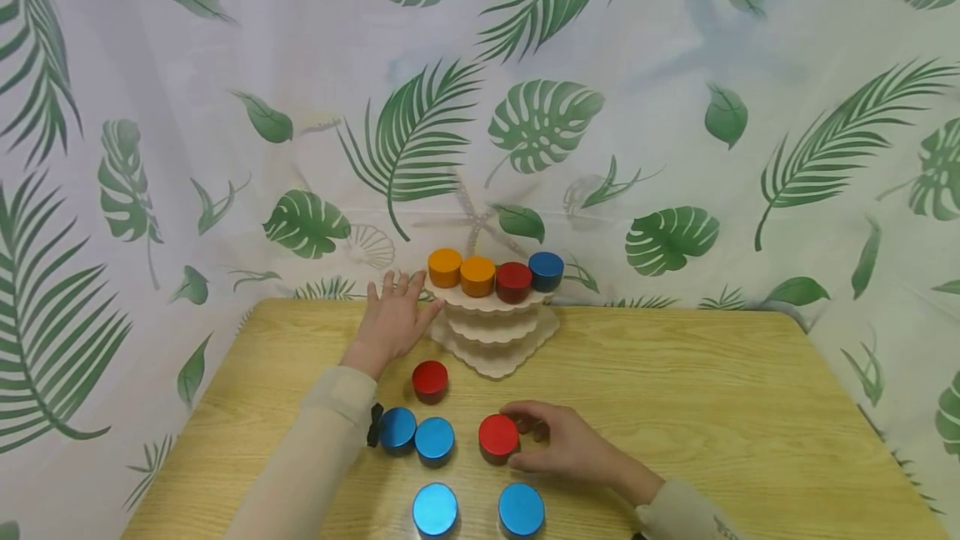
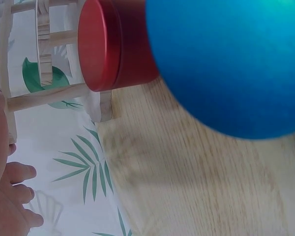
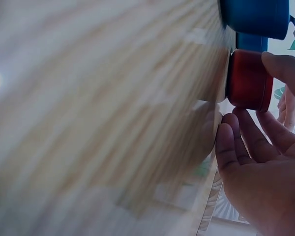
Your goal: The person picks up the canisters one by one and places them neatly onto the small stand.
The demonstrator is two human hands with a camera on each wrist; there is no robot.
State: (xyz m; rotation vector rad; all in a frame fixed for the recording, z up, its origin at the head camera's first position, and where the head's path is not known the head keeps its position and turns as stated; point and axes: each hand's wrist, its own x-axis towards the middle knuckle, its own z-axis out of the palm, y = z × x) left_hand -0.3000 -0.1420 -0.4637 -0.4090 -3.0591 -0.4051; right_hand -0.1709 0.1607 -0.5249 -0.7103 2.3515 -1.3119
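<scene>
A round red tin point(image 1: 498, 438) stands on the table, between the thumb and fingers of my right hand point(image 1: 566, 444). In the right wrist view, the thumb lies on one side of this tin point(image 3: 248, 81) and fingertips meet the other. My left hand point(image 1: 390, 323) reaches to the left side of a tiered wooden stand point(image 1: 495, 330) with scalloped edges, its fingers spread and thumb at the top tier. On that tier sit two orange tins point(image 1: 445, 268), a dark red tin point(image 1: 513, 282) and a blue tin point(image 1: 546, 272).
Another red tin point(image 1: 431, 382) stands before the stand, near the left forearm. Two blue tins point(image 1: 434, 442) sit side by side beside the left wrist. Nearer the front are two more blue tins point(image 1: 521, 511). A leaf-print cloth point(image 1: 600, 148) hangs behind the wooden table point(image 1: 675, 390).
</scene>
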